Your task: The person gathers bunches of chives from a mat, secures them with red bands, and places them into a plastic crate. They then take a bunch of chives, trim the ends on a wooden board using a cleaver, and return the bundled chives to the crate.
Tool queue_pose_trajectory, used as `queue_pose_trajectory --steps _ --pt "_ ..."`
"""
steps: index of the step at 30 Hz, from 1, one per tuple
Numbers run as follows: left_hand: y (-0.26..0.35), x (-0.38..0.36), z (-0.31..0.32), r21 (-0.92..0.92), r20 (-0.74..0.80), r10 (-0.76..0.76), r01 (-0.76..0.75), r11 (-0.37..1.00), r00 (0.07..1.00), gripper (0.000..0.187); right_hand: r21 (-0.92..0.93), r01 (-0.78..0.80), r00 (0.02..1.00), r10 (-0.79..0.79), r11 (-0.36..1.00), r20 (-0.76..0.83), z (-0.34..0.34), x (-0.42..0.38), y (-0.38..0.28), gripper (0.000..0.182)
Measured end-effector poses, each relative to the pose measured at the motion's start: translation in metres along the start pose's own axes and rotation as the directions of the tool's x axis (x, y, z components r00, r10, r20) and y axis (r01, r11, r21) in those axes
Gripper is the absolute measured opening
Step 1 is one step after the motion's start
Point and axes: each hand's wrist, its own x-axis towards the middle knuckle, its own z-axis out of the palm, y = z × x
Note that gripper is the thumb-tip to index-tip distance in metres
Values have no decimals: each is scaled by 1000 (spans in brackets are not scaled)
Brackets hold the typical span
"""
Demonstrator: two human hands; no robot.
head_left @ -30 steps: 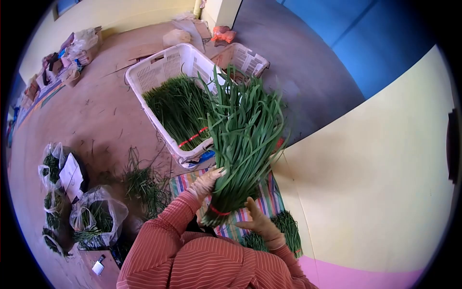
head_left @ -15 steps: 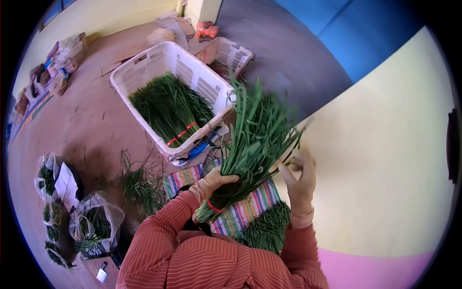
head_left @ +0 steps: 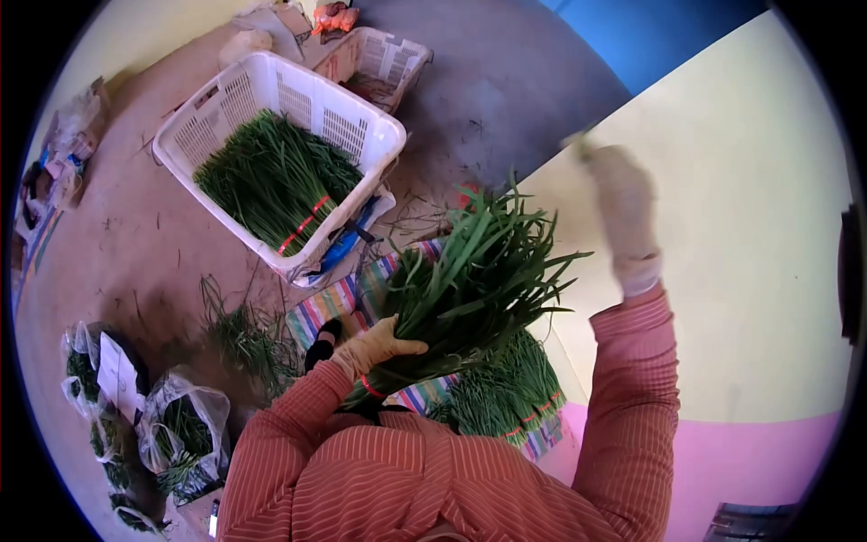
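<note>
My left hand point(head_left: 377, 348), in a pale glove, grips a large bunch of garlic chives point(head_left: 465, 294) low on its stems, near a red band point(head_left: 370, 387). The leaves fan out up and to the right. My right hand point(head_left: 623, 203), also gloved, is raised in front of the pale wall, apart from the bunch. Motion smears its fingers; a pale greenish blur shows at their tips. Below the held bunch, more banded chive bunches point(head_left: 506, 388) lie on a striped sheet point(head_left: 321, 312).
A white crate point(head_left: 384, 135) holds banded chives; a smaller crate point(head_left: 411, 59) stands behind it. Loose leaves point(head_left: 248, 339) litter the floor on the left, near plastic bags of greens point(head_left: 185, 420). The wall point(head_left: 731, 271) rises close on my right.
My right hand has swung up and right, away from the leaves. The held bunch has tipped lower and to the right. The view has shifted, showing more bunches on the sheet.
</note>
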Motion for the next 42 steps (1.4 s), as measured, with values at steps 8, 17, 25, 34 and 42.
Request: queue_pose_trajectory --steps 8,17,25,34,42 --pt "-1 5 -8 -157 -38 -5 -1 988 999 59 -143 -152 958 181 978 223 20 -35 -70 65" --pt "0 0 -18 -86 -68 -48 42 995 997 60 212 8 957 -69 977 283 100 -52 -86 16" --pt "10 2 -29 -348 -6 -87 80 934 996 51 -412 -218 939 75 885 -336 57 -14 39 11" --pt "24 23 -43 -344 -113 0 -39 938 994 55 240 -103 992 118 965 -51 73 -27 -77 42" --pt "19 16 -25 -255 -89 23 -45 966 996 51 20 -14 969 8 1000 246 123 -16 -99 30"
